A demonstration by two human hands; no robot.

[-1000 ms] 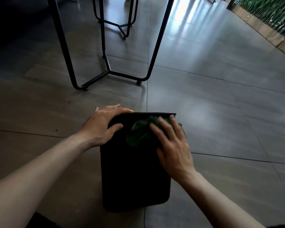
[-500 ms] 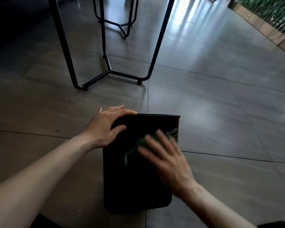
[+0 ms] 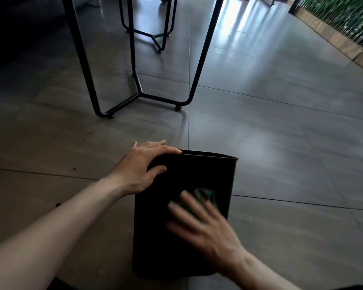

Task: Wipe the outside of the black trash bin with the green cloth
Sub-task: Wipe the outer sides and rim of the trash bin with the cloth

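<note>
While wiped: one bin [image 3: 155,237], one cloth [image 3: 204,194].

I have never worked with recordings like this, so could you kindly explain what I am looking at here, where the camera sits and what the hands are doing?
There is no machine here: these are a person's two bare hands, filmed by a wide-angle camera worn on the head that looks forward and down. A black trash bin lies on its side on the tiled floor, its open end pointing away. The left hand grips the bin's rim at the far left corner, which seems to steady it. The right hand, blurred by motion, presses a green cloth flat against the bin's upper side with straight fingers. Beyond stand black metal table legs, and a strip of green plants lines the far right.
</note>
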